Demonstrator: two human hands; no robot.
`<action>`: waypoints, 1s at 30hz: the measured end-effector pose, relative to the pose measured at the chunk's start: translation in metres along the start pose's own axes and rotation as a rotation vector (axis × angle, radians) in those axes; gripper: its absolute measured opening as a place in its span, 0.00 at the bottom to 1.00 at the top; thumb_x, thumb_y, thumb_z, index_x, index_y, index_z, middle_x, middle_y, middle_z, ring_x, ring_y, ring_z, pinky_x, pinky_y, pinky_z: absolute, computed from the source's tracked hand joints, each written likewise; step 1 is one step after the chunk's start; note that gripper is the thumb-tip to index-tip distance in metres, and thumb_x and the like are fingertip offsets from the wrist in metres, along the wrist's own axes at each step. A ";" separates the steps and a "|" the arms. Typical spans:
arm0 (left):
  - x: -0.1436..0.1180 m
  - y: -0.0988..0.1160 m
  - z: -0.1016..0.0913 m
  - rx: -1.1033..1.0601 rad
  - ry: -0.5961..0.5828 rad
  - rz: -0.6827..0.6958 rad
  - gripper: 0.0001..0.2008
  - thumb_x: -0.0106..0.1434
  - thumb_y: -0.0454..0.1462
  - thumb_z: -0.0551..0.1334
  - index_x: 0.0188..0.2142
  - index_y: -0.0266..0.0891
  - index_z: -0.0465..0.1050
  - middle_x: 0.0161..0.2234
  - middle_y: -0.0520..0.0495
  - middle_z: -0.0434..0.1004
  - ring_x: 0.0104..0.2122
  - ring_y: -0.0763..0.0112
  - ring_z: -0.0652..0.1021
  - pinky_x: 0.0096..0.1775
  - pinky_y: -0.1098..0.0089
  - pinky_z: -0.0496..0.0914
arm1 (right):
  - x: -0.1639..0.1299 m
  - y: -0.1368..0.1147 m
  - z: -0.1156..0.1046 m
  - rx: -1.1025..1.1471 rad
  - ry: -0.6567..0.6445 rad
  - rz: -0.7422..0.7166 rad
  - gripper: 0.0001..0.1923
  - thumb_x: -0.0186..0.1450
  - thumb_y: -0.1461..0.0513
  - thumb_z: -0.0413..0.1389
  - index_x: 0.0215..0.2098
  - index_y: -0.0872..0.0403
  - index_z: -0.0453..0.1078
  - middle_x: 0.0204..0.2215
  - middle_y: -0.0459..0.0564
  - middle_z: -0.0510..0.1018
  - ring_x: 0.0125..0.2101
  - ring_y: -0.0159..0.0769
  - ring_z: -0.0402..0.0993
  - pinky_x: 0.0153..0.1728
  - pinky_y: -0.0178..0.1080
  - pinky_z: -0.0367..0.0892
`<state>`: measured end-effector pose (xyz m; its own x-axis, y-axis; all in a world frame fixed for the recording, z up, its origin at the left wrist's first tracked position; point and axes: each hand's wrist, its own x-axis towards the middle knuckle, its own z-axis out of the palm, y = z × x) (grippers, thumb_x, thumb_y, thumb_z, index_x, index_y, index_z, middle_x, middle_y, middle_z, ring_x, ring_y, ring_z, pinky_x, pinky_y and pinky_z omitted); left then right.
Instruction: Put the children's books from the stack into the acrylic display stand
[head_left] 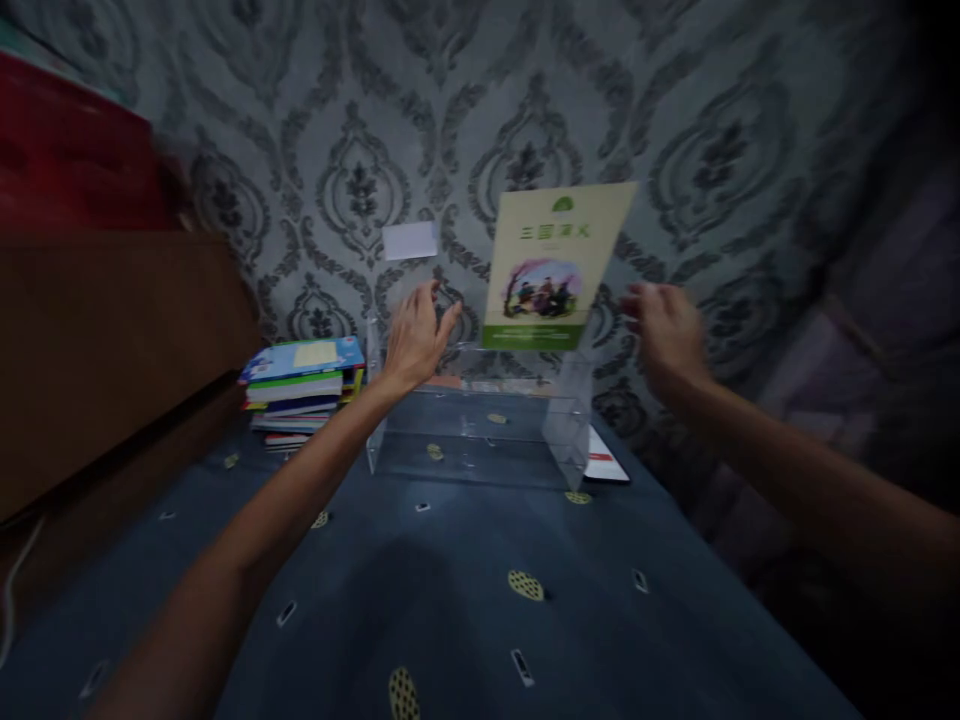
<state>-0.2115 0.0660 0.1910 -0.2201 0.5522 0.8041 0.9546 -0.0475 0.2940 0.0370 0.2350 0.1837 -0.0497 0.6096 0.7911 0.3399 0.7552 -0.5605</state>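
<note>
Patterned grey wallpaper [720, 150] backs a blue cloth surface [465, 580]. Left hand [417, 335], fingers loosely spread, touches the clear acrylic holder [480, 430] at its upper left edge. Right hand [664, 330] hovers empty, fingers relaxed, just beside the booklet [553, 265] standing tilted in the holder. Stacked books [300, 395] lie left.

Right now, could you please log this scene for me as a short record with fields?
surface: blue patterned cloth
holder: clear acrylic rack against the wall
booklet: green and cream, upright in the rack, leaning right
left hand: open, at the rack's upper left edge
right hand: open, just right of the booklet, not touching it
books: stack left of the rack
</note>
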 end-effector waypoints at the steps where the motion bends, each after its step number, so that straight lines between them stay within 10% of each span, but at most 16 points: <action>1: -0.015 -0.018 -0.012 0.070 0.010 0.026 0.24 0.73 0.48 0.50 0.60 0.35 0.59 0.56 0.35 0.71 0.58 0.56 0.70 0.60 0.58 0.61 | -0.015 -0.002 -0.010 0.020 0.032 0.014 0.23 0.72 0.53 0.42 0.46 0.62 0.70 0.43 0.67 0.80 0.41 0.43 0.76 0.41 0.45 0.69; 6: -0.057 -0.126 -0.075 0.476 -0.095 -0.236 0.27 0.73 0.48 0.45 0.61 0.31 0.60 0.59 0.28 0.68 0.60 0.48 0.67 0.59 0.52 0.60 | -0.102 -0.020 -0.064 -0.091 -0.215 -0.039 0.23 0.69 0.45 0.46 0.47 0.49 0.72 0.45 0.60 0.80 0.46 0.51 0.77 0.47 0.53 0.70; 11: -0.051 -0.192 -0.105 0.660 -0.600 -0.363 0.35 0.70 0.58 0.44 0.58 0.31 0.66 0.59 0.27 0.69 0.60 0.43 0.67 0.57 0.48 0.61 | -0.167 -0.031 -0.086 -0.090 -0.418 -0.026 0.17 0.67 0.44 0.49 0.48 0.37 0.71 0.46 0.52 0.81 0.46 0.53 0.79 0.49 0.56 0.73; 20: -0.058 -0.202 -0.126 0.653 -0.837 -0.238 0.37 0.62 0.61 0.57 0.59 0.36 0.65 0.60 0.26 0.68 0.58 0.38 0.70 0.56 0.35 0.58 | -0.234 -0.050 -0.065 0.026 -0.585 -0.024 0.16 0.69 0.48 0.50 0.48 0.40 0.74 0.47 0.51 0.82 0.48 0.52 0.80 0.49 0.55 0.76; 30: -0.105 -0.188 -0.166 0.675 -0.785 -0.088 0.23 0.70 0.40 0.52 0.63 0.43 0.60 0.59 0.35 0.70 0.59 0.50 0.71 0.56 0.55 0.64 | -0.261 -0.111 -0.007 0.315 -0.870 0.057 0.19 0.70 0.47 0.50 0.46 0.45 0.77 0.48 0.54 0.81 0.50 0.49 0.78 0.53 0.53 0.72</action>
<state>-0.4016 -0.1208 0.1371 -0.3330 0.9293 0.1595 0.9084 0.3615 -0.2101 0.0185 -0.0101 0.0409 -0.7717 0.5179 0.3691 0.0992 0.6713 -0.7345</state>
